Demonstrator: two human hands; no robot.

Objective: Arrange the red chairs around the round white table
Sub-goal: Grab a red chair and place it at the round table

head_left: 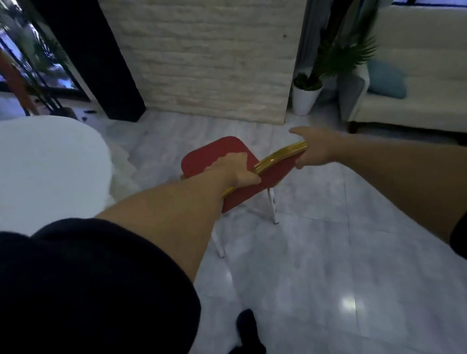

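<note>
A red chair (214, 156) with a gold-trimmed backrest and white legs stands on the grey tiled floor in the middle of the view. My left hand (234, 170) grips the left end of the backrest's top edge. My right hand (315, 150) holds the right end of the same edge. The round white table (35, 167) lies to the left, its rim a short way from the chair's seat. The chair's seat points away from me, toward the brick wall.
A white brick pillar (205, 55) rises straight ahead. A potted plant in a white pot (305, 95) stands right of it. A cream sofa (426, 83) with a blue cushion fills the right side. Another red chair frame (10, 73), blurred, stands at far left.
</note>
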